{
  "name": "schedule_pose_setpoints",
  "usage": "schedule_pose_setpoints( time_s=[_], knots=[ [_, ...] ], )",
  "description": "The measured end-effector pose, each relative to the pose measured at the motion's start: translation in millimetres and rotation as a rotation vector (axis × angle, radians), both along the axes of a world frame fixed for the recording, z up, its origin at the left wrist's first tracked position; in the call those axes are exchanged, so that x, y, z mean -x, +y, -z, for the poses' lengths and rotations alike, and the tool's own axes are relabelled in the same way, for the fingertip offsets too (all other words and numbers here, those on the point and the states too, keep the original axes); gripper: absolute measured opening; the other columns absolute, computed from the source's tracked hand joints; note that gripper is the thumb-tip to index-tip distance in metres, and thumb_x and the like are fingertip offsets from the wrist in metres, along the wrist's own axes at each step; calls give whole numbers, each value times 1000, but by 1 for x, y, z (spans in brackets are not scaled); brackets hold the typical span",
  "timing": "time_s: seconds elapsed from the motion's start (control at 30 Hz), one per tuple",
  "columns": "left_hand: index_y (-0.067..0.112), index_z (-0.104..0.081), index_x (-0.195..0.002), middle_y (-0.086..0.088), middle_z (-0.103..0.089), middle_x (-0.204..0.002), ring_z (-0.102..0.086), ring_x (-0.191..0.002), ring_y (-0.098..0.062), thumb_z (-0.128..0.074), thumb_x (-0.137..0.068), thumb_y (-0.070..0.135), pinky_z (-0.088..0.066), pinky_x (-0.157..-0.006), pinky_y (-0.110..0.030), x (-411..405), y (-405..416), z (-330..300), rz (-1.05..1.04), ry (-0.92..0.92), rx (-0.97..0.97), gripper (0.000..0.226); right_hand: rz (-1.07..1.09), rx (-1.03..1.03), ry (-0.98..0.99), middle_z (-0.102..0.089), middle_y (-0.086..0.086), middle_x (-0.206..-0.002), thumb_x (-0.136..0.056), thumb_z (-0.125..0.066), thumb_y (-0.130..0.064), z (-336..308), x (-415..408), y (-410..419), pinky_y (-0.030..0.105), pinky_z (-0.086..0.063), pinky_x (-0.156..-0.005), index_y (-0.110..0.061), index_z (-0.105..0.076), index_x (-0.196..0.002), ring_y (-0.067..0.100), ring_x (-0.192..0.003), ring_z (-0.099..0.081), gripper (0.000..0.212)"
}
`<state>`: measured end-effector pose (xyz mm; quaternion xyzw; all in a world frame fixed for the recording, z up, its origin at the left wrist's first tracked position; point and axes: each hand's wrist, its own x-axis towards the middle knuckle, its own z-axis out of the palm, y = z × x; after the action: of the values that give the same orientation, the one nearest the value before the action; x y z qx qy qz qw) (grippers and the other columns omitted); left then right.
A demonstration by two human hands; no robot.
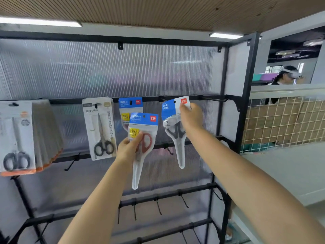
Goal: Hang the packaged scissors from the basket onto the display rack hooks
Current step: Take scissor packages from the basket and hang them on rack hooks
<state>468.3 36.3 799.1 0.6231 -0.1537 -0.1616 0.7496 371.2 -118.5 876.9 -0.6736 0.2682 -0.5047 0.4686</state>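
At centre frame, the left hand [129, 147] pinches a red-handled scissors pack [142, 138] at mid-body, thumb across the yellow label, with the pack's tip pointing down. Right of centre, the right hand [190, 117] grips the header card of a grey-handled scissors pack [173, 127], thumb pressed on its upper right corner; the punched hole sits close to a hook [164, 99] on the upper rail [207, 97], but whether it is threaded cannot be told. An identical blue-header pack [130, 104] hangs behind the left-hand pack.

Handling: each pack is judged light, with a thin, flexible blister that may flex or slip. Hold at the stiffer header card, beside the hole, not over it. The basket is not visible.
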Motion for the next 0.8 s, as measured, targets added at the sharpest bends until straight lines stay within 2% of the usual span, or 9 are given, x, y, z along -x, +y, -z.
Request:
schedule_pose_setpoints(
  time_s=[0.07,0.13,0.23,0.37,0.5,0.6,0.7,0.8],
  knots=[
    [19,-61,-86,-2,-67,-89,-63,-94,-24,-72,-76,43,-47,-98,-45,-3,-2,2,12,-6,-8,29,8,-9,0,-65,12,-100,-96,-49,-26,2,-3,-5,32,-46,-70,-9,-53,-91,24,-92,-63,18],
    [18,-60,-84,-2,-66,-86,-63,-89,-22,-72,-77,41,-48,-96,-41,-4,-5,3,7,1,-1,28,5,5,1,-65,11,-97,-97,-48,-28,4,-4,-9,28,-43,-62,-8,-52,-90,23,-90,-63,22],
    [17,-57,-80,0,-64,-81,-61,-77,-16,-71,-80,38,-50,-87,-36,-2,-9,4,-11,9,6,25,0,12,-4,-64,10,-93,-97,-48,-30,3,-6,-13,26,-42,-58,-8,-52,-88,20,-86,-62,24],
    [16,-58,-81,0,-64,-80,-60,-74,-13,-69,-83,33,-48,-68,-28,1,-12,4,-11,7,49,20,21,11,9,-66,10,-93,-95,-49,-28,2,-13,-19,25,-40,-58,-10,-54,-85,23,-85,-63,21],
    [17,-59,-84,1,-65,-82,-61,-75,-13,-67,-84,33,-47,-62,-26,0,-15,6,1,-11,60,17,0,15,39,-62,7,-88,-96,-49,-30,8,-20,-24,22,-34,-51,-11,-53,-87,19,-79,-58,22],
    [18,-60,-84,1,-65,-82,-62,-76,-14,-67,-85,32,-49,-67,-28,-5,-17,7,-1,-7,54,16,-28,25,41,-52,0,-74,-98,-47,-30,11,-28,-29,24,-31,-51,-11,-51,-81,15,-69,-49,25],
    [16,-61,-84,-1,-66,-83,-63,-80,-17,-70,-83,33,-51,-84,-35,-13,-19,8,-11,22,55,19,-53,60,113,-53,6,-92,-101,-40,-26,14,-39,-36,24,-35,-58,0,-53,-108,18,-83,-50,29],
    [15,-61,-84,-1,-67,-84,-63,-83,-18,-71,-82,31,-50,-93,-38,-20,-21,9,-12,37,49,18,-65,95,188,-50,10,-103,-103,-35,-22,14,-50,-45,19,-27,-49,1,-45,-120,17,-87,-46,30]
  ],
)
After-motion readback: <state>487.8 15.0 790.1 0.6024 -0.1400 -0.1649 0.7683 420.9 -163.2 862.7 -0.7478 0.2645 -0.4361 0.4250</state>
